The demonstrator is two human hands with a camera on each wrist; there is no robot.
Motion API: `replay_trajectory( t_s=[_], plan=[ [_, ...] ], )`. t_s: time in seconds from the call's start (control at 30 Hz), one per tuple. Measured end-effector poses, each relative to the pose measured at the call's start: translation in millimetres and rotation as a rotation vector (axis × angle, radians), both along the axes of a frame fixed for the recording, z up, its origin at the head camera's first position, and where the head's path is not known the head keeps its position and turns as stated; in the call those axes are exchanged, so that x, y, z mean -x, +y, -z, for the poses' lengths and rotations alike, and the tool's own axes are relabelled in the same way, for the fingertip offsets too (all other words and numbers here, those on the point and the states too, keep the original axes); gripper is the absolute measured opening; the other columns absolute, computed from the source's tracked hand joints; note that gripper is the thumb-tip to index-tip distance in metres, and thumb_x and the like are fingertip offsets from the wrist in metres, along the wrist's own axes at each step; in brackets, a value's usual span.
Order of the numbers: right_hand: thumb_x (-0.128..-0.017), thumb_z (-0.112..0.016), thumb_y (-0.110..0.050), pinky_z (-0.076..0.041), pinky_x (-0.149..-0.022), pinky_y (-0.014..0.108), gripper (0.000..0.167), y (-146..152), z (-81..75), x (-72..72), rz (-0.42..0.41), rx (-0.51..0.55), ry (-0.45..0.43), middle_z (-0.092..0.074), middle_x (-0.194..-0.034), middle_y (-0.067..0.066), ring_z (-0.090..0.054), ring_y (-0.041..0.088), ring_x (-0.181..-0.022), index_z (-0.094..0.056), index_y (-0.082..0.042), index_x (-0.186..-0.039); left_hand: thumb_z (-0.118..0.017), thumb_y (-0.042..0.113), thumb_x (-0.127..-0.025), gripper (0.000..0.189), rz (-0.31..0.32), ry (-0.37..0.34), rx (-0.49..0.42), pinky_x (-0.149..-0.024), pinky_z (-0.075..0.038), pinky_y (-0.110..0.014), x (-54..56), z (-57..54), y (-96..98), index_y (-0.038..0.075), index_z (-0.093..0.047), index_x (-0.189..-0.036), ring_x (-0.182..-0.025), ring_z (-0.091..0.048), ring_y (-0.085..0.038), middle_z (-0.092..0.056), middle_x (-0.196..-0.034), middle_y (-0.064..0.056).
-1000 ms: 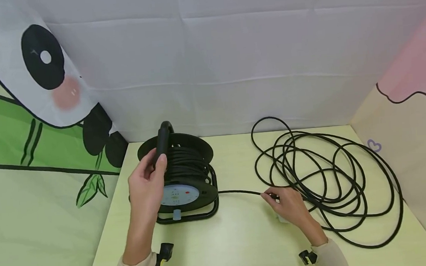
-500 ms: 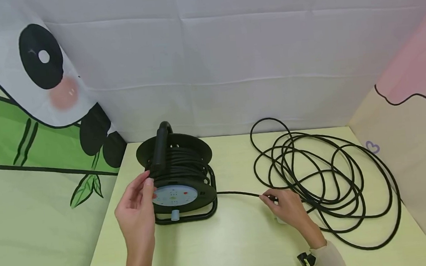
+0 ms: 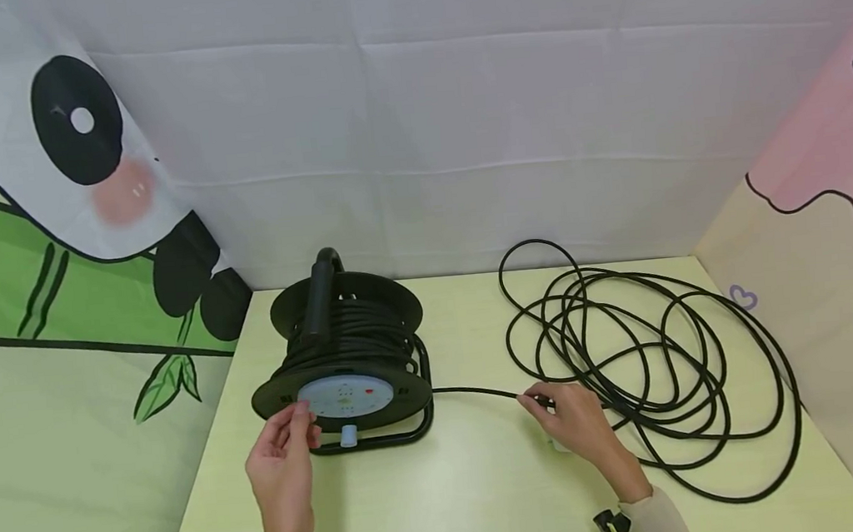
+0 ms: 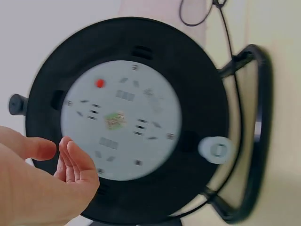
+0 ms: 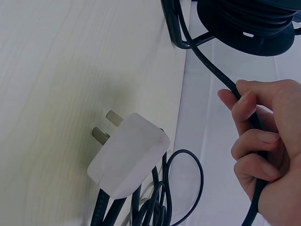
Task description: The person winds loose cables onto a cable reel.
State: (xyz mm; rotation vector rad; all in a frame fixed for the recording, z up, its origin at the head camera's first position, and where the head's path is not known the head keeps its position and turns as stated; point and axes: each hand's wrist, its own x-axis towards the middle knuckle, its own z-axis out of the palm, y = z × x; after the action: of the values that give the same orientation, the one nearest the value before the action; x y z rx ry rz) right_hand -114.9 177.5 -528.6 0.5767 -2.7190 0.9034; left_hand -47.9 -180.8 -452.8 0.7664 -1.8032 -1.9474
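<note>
Black cable reel [image 3: 412, 394] stands at ten o'clock on table [image 3: 453, 506]. Left hand [image 3: 284, 461] at eight o'clock of its grey socket disc [image 4: 141, 106], released, fingers loosely bent; contact unclear. Right hand [image 3: 577, 421] grips black cable [image 5: 217, 73] toward reel's four o'clock, near white plug [image 5: 129, 155]. Loose loops [image 3: 636, 404] at table's three o'clock.

- A plain beige fabric sleeve [image 3: 659, 520] covered part of the right arm [image 3: 623, 469], at five o'clock.
- A small, blocky black device [image 3: 612, 524] sat at its nine o'clock.
- Left hand [image 3: 282, 457] and right hand [image 3: 576, 420] were bare.
</note>
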Motion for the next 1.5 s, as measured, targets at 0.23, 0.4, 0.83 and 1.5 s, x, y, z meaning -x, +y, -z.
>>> replay_trajectory(
  t_s=[0.23,0.4,0.83,1.5],
  plan=[
    [-0.092,-0.080,-0.021,-0.014,-0.044,0.018,0.006,0,-1.7,-1.2,0.003,0.000,-0.007,-0.072,-0.072,-0.009,-0.017,-0.006,-0.048,-0.080,-0.015,-0.091,-0.064,0.021,-0.104,0.033,0.054,-0.119,0.027,-0.063,-0.054,-0.016,-1.0,30.4,-5.2,-0.009,-0.065,-0.116,-0.068,-0.062,-0.005,-0.070,-0.080,0.009],
    [-0.092,-0.080,-0.021,-0.016,-0.044,0.019,0.006,0,-2.2,-2.0,0.003,0.003,-0.013,-0.073,-0.075,-0.008,-0.020,-0.006,-0.048,-0.080,-0.015,-0.092,-0.064,0.021,-0.104,0.033,0.083,-0.175,0.059,-0.063,-0.055,-0.018,-2.4,47.8,-8.0,-0.009,-0.065,-0.119,-0.070,-0.064,-0.004,-0.070,-0.080,0.007],
    [-0.092,-0.080,-0.022,-0.018,-0.044,0.018,0.006,0,-2.4,-4.2,0.004,0.005,-0.037,-0.073,-0.076,-0.008,-0.022,-0.006,-0.047,-0.080,-0.015,-0.092,-0.059,0.020,-0.105,0.038,0.236,-0.293,0.149,-0.064,-0.054,-0.019,-2.2,92.6,-10.3,-0.012,-0.061,-0.126,-0.076,-0.065,-0.007,-0.073,-0.097,-0.012],
    [-0.092,-0.080,-0.023,-0.026,-0.044,0.019,0.009,17,-13.9,-0.2,0.015,-0.025,-0.045,-0.064,-0.066,-0.016,-0.029,-0.006,-0.048,-0.081,-0.015,-0.094,-0.052,0.028,-0.110,0.046,0.406,-0.242,-0.053,-0.072,-0.057,-0.023,7.8,105.6,-11.7,-0.016,-0.064,-0.118,-0.079,-0.065,-0.011,-0.069,-0.091,-0.007]
  ],
)
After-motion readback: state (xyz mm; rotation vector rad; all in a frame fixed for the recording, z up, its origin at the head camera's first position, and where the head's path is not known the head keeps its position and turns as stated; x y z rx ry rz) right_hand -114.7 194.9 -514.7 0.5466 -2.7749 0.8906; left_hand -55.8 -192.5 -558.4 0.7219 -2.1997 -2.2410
